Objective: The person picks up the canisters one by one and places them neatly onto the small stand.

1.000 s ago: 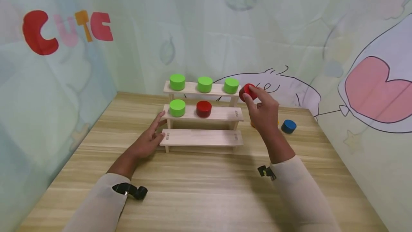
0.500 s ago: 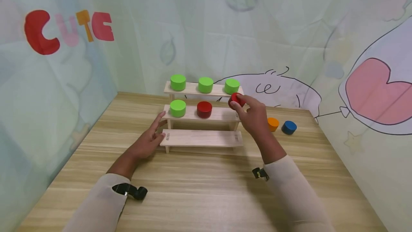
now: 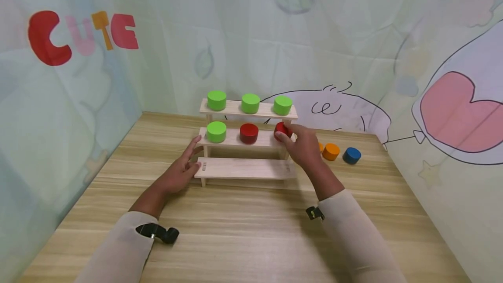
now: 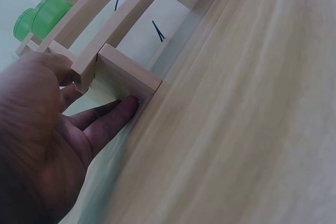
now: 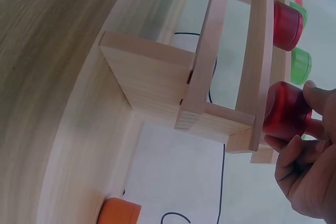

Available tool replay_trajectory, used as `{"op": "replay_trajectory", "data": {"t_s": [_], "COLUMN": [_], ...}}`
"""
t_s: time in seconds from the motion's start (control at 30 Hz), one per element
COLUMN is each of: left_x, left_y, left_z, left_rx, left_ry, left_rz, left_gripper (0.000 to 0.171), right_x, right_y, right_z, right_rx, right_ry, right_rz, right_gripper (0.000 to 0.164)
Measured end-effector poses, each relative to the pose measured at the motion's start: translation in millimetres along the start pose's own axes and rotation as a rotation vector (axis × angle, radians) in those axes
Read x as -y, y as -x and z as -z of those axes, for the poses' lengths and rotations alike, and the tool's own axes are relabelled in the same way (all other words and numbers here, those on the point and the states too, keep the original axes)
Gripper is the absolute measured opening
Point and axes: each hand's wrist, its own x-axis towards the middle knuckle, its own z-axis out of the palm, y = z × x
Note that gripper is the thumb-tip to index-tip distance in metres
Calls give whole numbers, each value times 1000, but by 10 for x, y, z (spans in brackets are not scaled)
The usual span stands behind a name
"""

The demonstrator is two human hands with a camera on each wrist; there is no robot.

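A three-tier wooden stand (image 3: 245, 167) is on the table. My left hand (image 3: 178, 176) rests against its left end, fingers fairly straight; in the left wrist view the fingertips (image 4: 128, 106) touch the side panel. At the right end of the middle tier, my right hand (image 3: 305, 145) pinches a red cylinder block (image 3: 281, 132) between thumb and fingers. In the right wrist view this red block (image 5: 286, 109) stands at the shelf's end. Another red block (image 3: 249, 133) and a green block (image 3: 216, 131) share that tier. Three green blocks, one a middle green block (image 3: 250, 103), line the top tier.
To the right of the stand, on the table (image 3: 251, 235), are an orange block (image 3: 331, 152), a blue block (image 3: 352, 155) and another orange block partly hidden by the right hand. A printed cloth (image 3: 243, 34) hangs behind and at the sides.
My right hand has brought the red block left and down, from beside the top tier onto the right end of the middle tier. The left hand has stayed against the stand.
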Motion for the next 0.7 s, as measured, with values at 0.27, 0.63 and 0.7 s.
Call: {"op": "replay_trajectory", "data": {"t_s": [0.27,0.63,0.7], "left_x": [0,2,-2], "left_y": [-2,4,7], "left_z": [-12,0,-2], "left_rx": [-1,3,5], "left_ry": [-21,-31,-29], "left_rz": [-15,5,2], "left_gripper": [82,83,83], "right_x": [-50,-59,-60], "right_y": [-5,-11,-6], "right_z": [-30,-40,-42], "right_rx": [14,52,49], "right_ry": [3,1,-5], "right_rz": [11,-41,-37], "right_gripper": [56,56,56]}}
